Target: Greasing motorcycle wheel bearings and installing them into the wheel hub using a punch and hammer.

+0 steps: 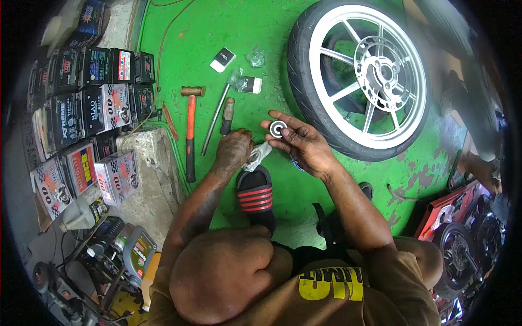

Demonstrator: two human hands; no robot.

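Note:
My right hand [307, 148] pinches a small ring-shaped bearing [278, 129] between thumb and fingers, its round face turned up. Below that hand, a bit of something blue [297, 163] peeks out. My left hand [234, 152] is low over the floor, back upward and fingers curled under; what they hold, if anything, is hidden. Beside it lies a crumpled whitish plastic bag [259, 156], just beyond my sandal [255, 196]. Right above the left knuckles is a dark-handled tool [228, 115]. Next to it are a metal rod [216, 119] and a hammer [190, 136] with a red-and-black handle.
A spoked white wheel with a black tyre [302, 89] lies at the far right on the green floor [244, 24]. Small boxes [222, 60] and clear wrappers [255, 58] lie ahead. Stacked batteries [98, 65] and a concrete block [155, 168] bound the left; motorcycle parts [457, 252] stand at right.

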